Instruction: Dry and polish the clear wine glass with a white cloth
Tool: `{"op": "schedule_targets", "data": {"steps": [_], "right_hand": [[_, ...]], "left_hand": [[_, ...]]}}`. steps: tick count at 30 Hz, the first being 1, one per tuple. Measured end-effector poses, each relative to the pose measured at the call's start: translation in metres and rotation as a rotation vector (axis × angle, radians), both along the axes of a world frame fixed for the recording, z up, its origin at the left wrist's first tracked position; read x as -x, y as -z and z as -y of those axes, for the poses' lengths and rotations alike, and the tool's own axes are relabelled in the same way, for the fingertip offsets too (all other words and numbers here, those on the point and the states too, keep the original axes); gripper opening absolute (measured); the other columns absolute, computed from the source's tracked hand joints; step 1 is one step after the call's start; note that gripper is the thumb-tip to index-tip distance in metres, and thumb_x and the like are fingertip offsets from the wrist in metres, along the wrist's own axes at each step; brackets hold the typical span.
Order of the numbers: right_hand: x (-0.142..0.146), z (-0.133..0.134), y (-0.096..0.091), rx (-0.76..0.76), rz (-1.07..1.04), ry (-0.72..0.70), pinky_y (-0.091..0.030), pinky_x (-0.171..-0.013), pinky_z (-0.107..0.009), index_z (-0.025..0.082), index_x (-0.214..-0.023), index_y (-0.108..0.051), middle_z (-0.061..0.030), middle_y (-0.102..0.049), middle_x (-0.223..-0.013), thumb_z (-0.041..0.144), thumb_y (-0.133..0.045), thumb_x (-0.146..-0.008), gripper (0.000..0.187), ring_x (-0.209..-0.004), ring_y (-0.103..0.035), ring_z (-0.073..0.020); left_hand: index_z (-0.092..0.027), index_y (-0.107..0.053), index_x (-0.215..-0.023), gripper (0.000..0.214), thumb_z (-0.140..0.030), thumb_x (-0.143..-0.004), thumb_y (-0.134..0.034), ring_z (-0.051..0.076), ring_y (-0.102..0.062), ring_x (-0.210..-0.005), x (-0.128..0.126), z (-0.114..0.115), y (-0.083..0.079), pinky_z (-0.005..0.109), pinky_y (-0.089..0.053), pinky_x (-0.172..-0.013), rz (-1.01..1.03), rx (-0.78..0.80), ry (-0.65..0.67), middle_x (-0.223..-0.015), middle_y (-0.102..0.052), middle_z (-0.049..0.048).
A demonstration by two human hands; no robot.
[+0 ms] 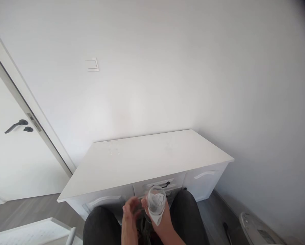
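Note:
Low in the view, over my lap in dark trousers, my right hand (165, 223) is closed round a clear drinking glass (156, 200) with a white cloth (156, 209) stuffed inside it and hanging below. My left hand (129, 217) is beside the glass on its left, fingers curled and blurred, close to the cloth. Both hands are just in front of a white cabinet (132, 166), below its top edge.
The cabinet stands against a white wall and has drawers with a dark handle (165, 185). A white door with a black lever handle (16, 125) is at left. A light switch (92, 64) is on the wall. A white round object (257, 229) lies on the floor at lower right.

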State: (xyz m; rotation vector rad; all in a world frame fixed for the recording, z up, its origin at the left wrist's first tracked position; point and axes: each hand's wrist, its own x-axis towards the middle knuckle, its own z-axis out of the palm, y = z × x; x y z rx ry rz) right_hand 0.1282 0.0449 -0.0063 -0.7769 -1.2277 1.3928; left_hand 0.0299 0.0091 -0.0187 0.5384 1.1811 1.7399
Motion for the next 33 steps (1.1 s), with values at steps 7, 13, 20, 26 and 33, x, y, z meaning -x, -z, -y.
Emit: {"op": "schedule_targets", "data": {"steps": [7,13,20,26,33], "right_hand": [[-0.004,-0.001,-0.004,0.098,0.113,-0.624,-0.051,-0.053,-0.028,0.017,-0.066,-0.071,-0.0014,-0.066,-0.062,0.055,-0.086,-0.067,0.041,-0.056,-0.060,-0.0172],[-0.023,-0.010,-0.005,-0.089,0.152,-0.155,-0.053,-0.088,-0.036,0.021,-0.086,-0.077,-0.0058,-0.076,-0.093,0.045,-0.086,-0.077,0.027,-0.093,-0.066,-0.0258],[-0.015,-0.006,0.013,0.477,-0.385,-0.111,-0.055,-0.068,-0.031,0.020,-0.106,-0.073,-0.0061,-0.073,-0.094,0.060,-0.078,-0.082,0.048,-0.081,-0.068,-0.0223],[0.008,0.006,0.029,0.201,-0.112,0.275,-0.038,-0.048,-0.027,0.024,-0.066,-0.054,0.0039,-0.047,-0.062,0.071,-0.075,-0.081,0.054,-0.053,-0.041,-0.0133],[0.012,0.002,0.031,0.388,-0.121,0.153,-0.032,-0.044,-0.025,0.025,-0.068,-0.053,0.0045,-0.046,-0.059,0.068,-0.066,-0.087,0.049,-0.047,-0.035,-0.0115]], "left_hand": [[-0.018,-0.077,-0.104,0.064,-0.062,-0.060,-0.093,0.034,-0.077,-0.091,0.020,-0.006,-0.033,0.036,-0.059,-0.077,-0.203,-0.141,0.343,-0.093,-0.082,0.0145],[-0.020,-0.072,-0.102,0.046,-0.044,-0.069,-0.093,0.029,-0.075,-0.103,0.039,-0.004,-0.028,0.035,-0.060,-0.092,-0.392,-0.086,-0.130,-0.104,-0.081,0.0099],[-0.023,-0.069,-0.109,0.051,-0.040,-0.069,-0.095,0.025,-0.074,-0.099,0.001,0.007,-0.023,0.033,-0.061,-0.091,-0.279,-0.324,-0.264,-0.101,-0.077,0.0052],[-0.021,-0.067,-0.109,0.047,-0.044,-0.075,-0.091,0.027,-0.075,-0.104,-0.011,-0.002,-0.013,0.036,-0.062,-0.092,-0.024,-0.170,-0.185,-0.106,-0.077,0.0083],[-0.020,-0.071,-0.110,0.053,-0.038,-0.068,-0.096,0.029,-0.074,-0.100,0.016,-0.004,-0.019,0.038,-0.061,-0.090,-0.142,-0.360,0.066,-0.101,-0.077,0.0088]]}}
